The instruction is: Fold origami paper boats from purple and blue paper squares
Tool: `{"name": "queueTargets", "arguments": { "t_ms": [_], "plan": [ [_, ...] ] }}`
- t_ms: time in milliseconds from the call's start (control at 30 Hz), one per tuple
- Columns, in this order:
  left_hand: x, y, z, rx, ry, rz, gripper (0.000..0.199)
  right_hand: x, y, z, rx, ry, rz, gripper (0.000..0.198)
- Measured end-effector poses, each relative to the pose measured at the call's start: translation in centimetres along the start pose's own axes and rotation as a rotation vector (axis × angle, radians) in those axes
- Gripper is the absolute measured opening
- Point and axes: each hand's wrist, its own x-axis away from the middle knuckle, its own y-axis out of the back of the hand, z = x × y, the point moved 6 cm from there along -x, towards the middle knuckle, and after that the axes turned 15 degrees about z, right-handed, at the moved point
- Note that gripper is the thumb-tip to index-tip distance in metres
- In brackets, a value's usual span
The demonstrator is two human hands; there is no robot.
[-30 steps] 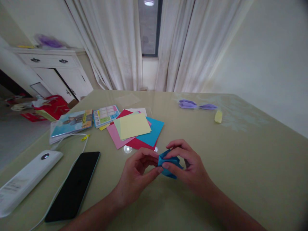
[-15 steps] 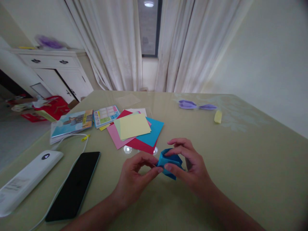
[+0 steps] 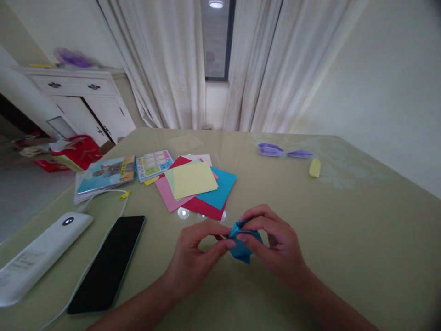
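A folded piece of blue paper (image 3: pixel 243 252) sits just below and right of the frame's centre, held up between both hands over the pale surface (image 3: pixel 347 257). The left hand (image 3: pixel 193 259) pinches its left edge, thumb and index fingertips nearly together. The right hand (image 3: pixel 277 241) grips it from the right, fingers curled over the top and thumb pressed to the near face. Above, near the frame's middle, coloured sheets (image 3: pixel 195 180) overlap, pale yellow uppermost. A dark phone (image 3: pixel 108 264) lies at lower left; a folded purple paper (image 3: pixel 272 150) rests at upper right.
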Motion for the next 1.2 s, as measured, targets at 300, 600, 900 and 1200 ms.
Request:
{"name": "queueTargets", "arguments": {
  "t_ms": [300, 600, 900, 1200],
  "plan": [
    [0.5, -0.5, 0.4, 0.087, -0.012, 0.045, 0.017, 0.5, -0.2, -0.1, -0.106, -0.024, -0.013, 0.015],
    [0.3, -0.5, 0.0, 0.188, -0.023, 0.037, 0.006, 0.3, -0.8, 0.5, -0.055, 0.002, 0.054, 0.013],
    [0.4, -0.2, -0.2, 0.153, -0.058, 0.021, 0.010, 0.3, -1.1, 0.4, -0.031, -0.012, 0.069, 0.010],
    [0.3, 0.3, 0.6, 0.229, 0.030, 0.014, 0.008, 0.3, -1.1, -0.2, -0.107, -0.059, 0.081, 0.004]
  ]
}}
